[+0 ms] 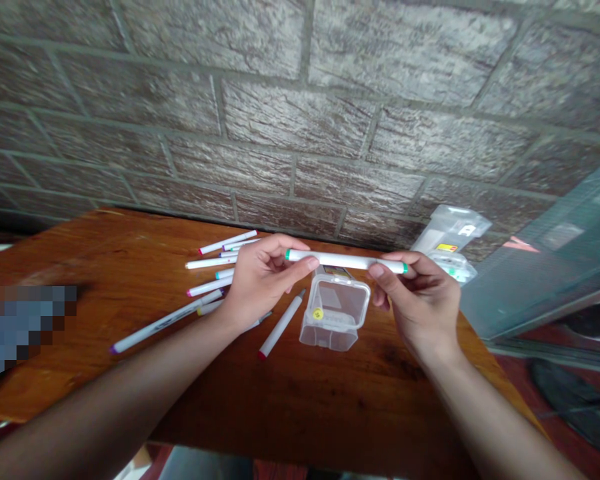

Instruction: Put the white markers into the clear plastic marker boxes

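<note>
A white marker with green ends (347, 261) is held level between both hands above the table. My left hand (265, 273) pinches its left end, and my right hand (420, 293) grips its right end between thumb and fingers. Just below the marker, a small clear plastic box (330, 335) stands on the wood with its lid (341, 301) raised; a round yellow spot shows on it. Left of the box lies a white marker with a red end (280, 328). Several more markers lie around and behind my left hand, among them a long purple-ended one (155, 325).
The wooden table (80, 267) stands against a brick wall (290, 120). Clear plastic containers (450, 233) are at the table's back right, beside a glass panel (555, 247). A blurred, pixelated blue area (20, 327) covers part of the left side.
</note>
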